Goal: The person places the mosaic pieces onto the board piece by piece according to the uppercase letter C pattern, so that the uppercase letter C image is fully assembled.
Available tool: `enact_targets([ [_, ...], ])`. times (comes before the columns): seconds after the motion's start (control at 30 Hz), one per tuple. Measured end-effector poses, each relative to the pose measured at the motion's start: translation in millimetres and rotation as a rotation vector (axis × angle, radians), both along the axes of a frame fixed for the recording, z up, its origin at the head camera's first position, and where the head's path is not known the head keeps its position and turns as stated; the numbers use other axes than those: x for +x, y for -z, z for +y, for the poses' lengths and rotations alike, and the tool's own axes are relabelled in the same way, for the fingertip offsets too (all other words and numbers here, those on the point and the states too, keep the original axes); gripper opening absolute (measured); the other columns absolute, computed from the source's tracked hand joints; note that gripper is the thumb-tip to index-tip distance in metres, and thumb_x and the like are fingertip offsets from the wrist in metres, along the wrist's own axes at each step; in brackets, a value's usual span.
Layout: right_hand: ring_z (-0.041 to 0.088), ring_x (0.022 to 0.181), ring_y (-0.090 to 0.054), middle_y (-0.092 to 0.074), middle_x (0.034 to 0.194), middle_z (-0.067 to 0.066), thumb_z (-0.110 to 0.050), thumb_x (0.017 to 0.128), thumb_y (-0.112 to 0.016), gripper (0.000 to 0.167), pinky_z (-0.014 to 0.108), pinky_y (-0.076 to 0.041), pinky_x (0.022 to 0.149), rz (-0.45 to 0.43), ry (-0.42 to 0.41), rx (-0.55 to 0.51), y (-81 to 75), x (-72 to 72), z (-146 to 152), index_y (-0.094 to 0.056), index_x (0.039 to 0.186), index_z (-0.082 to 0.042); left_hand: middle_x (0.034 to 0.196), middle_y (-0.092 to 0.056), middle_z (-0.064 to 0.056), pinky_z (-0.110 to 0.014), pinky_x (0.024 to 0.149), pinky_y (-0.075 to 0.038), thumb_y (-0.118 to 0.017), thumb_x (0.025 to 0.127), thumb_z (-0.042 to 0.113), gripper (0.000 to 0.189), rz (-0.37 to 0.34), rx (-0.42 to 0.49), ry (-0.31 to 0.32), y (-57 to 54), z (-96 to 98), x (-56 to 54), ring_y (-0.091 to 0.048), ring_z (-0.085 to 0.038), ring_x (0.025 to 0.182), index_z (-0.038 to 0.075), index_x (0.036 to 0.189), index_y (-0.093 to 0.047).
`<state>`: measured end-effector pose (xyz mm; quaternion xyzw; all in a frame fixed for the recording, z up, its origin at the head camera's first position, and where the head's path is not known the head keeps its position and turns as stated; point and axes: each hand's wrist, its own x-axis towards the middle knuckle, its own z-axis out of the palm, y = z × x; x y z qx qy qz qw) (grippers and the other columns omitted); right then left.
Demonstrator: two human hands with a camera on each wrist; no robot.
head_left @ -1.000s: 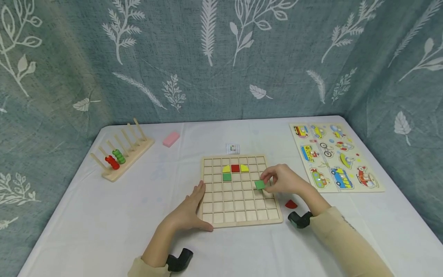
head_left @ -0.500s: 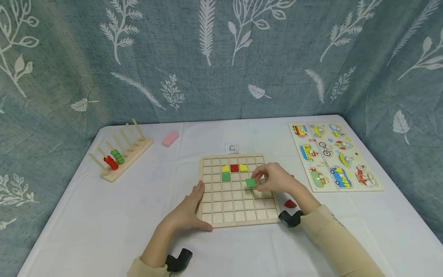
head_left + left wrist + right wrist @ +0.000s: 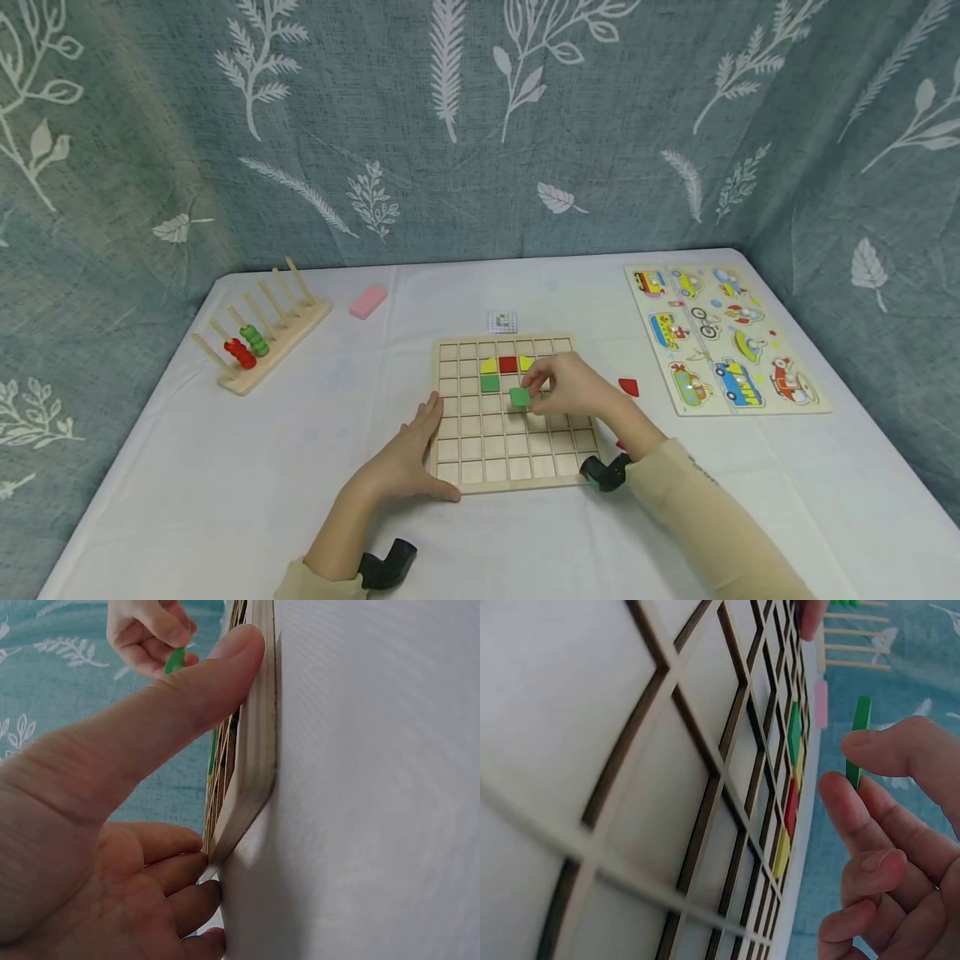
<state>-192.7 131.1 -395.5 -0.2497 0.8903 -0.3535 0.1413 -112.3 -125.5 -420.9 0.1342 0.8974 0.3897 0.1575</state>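
A wooden grid board (image 3: 495, 450) lies in front of me on the white cloth. My left hand (image 3: 405, 458) steadies its near left corner, fingers along the left side and thumb at the front edge. Between thumb and fingertips, my right hand (image 3: 566, 387) pinches a green square tile (image 3: 519, 397), raised over the middle of the board; the right wrist view shows this tile (image 3: 860, 739) edge-on. Set in the grid's upper rows are a red square (image 3: 507, 364), a yellow curved piece (image 3: 488, 366) on either side of it, and another green square (image 3: 490, 383). The right-hand yellow piece is partly covered by my fingers.
A small printed grid card (image 3: 502, 322) lies beyond the board. Two red pieces lie right of it, one red quarter-round (image 3: 628, 387) in plain sight. A pegged bead rack (image 3: 300, 333) and pink block (image 3: 368, 302) are at left; a vehicle puzzle (image 3: 742, 367) is at right.
My right hand has carried the green tile leftward across the board, from its right side to the middle. A red piece behind the arm has come into sight. The left hand stays put.
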Motion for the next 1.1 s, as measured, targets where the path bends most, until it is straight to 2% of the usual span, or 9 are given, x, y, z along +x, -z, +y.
enact_targets([
  [0.13,0.011,0.063,-0.054,-0.063,0.074,-0.005,-0.007,0.070,-0.073,0.021,0.025,-0.047,0.059,-0.015,0.012,0.005,1.6,-2.4,-8,-0.066,0.090,-0.007,0.151,-0.006,-0.019,-0.053,0.109,-0.009,-0.090,0.048,0.029,0.126,-0.003,-0.003,0.005,-0.3,0.3,0.2,-0.005,-0.034,0.137,-0.007,0.143,-0.014],
  [0.37,0.010,0.062,-0.055,-0.064,0.073,-0.005,-0.008,0.069,-0.075,0.018,0.024,-0.046,0.058,0.022,-0.035,0.025,0.7,-6.6,-24,-0.067,0.086,-0.007,0.151,-0.006,-0.019,-0.054,0.108,-0.009,-0.090,0.050,0.027,0.125,-0.010,0.000,0.003,-1.1,-0.6,1.0,-0.004,-0.035,0.137,-0.007,0.143,-0.014],
  [0.57,0.009,0.065,-0.058,-0.064,0.073,-0.003,-0.006,0.068,-0.075,0.019,0.024,-0.049,0.064,0.005,-0.034,0.037,0.5,-7.3,-35,-0.068,0.086,-0.004,0.150,-0.005,-0.020,-0.054,0.108,-0.008,-0.089,0.050,0.028,0.125,-0.006,0.002,0.017,0.3,-1.5,0.7,-0.004,-0.035,0.137,-0.007,0.142,-0.013],
  [0.73,0.008,0.068,-0.058,-0.063,0.071,-0.003,-0.006,0.067,-0.076,0.018,0.025,-0.049,0.068,-0.009,-0.002,0.068,4.4,-8.6,-40,-0.068,0.084,-0.005,0.151,-0.004,-0.019,-0.052,0.109,-0.008,-0.089,0.051,0.029,0.125,-0.010,-0.006,0.020,-0.6,-0.6,0.2,-0.003,-0.034,0.137,-0.006,0.143,-0.012],
  [1.1,0.008,0.065,-0.056,-0.062,0.069,-0.005,-0.008,0.068,-0.078,0.016,0.025,-0.048,0.067,0.002,0.043,0.139,3.9,-8.0,-47,-0.069,0.081,-0.008,0.151,-0.004,-0.020,-0.053,0.108,-0.008,-0.089,0.051,0.028,0.124,-0.011,0.001,0.017,-2.7,-0.5,1.0,-0.004,-0.035,0.137,-0.007,0.142,-0.013],
])
